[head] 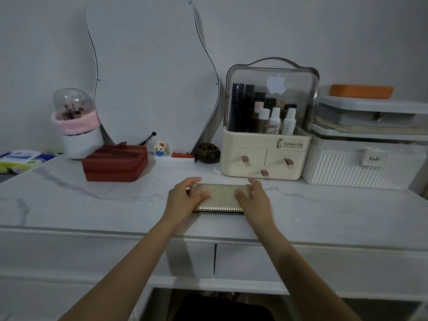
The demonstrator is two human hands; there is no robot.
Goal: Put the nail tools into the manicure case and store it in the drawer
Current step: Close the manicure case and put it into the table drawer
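Note:
A gold textured manicure case (221,198) lies closed and flat on the white marble dresser top (92,205), near its front edge. My left hand (185,198) rests on the case's left end, fingers spread over its lid. My right hand (253,198) covers the right end, thumb raised above the far corner. Both hands touch the case, which stays on the surface. No loose nail tools show. Two closed white drawers (254,260) sit under the dresser top, directly below the case.
A red striped box (115,163) stands at the back left, beside a brush holder (76,126) and a wavy mirror (152,72). A cream cosmetics organiser (266,156) and white storage boxes (361,163) fill the back right. A tissue pack (20,159) lies far left.

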